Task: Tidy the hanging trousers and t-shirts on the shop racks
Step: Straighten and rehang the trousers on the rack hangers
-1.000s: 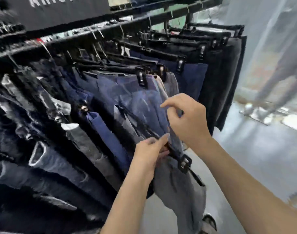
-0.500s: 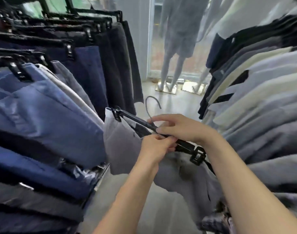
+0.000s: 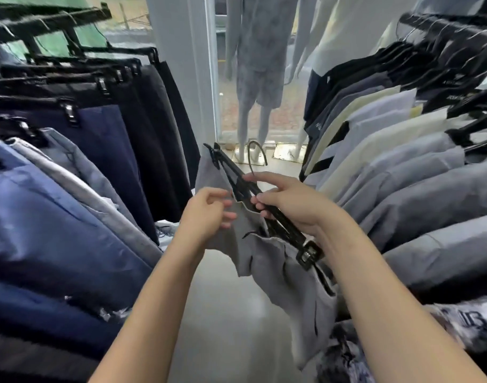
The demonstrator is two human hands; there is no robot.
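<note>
Between two crowded racks, the right hand [image 3: 295, 204] curls its fingers around a black plastic clip hanger [image 3: 267, 214]; the left hand [image 3: 206, 214] pinches the smooth grey trousers [image 3: 275, 269] draped just below its fingers.

- Floor [image 3: 225, 313]: smooth, pale grey, slightly glossy.
- White pillar [image 3: 181, 64] stands at centre rear.
- Glass shopfront [image 3: 286, 114] behind it admits daylight.
- Pale mannequins [image 3: 253, 78] stand on reflective base plates [image 3: 285, 153] at the glass.
</note>
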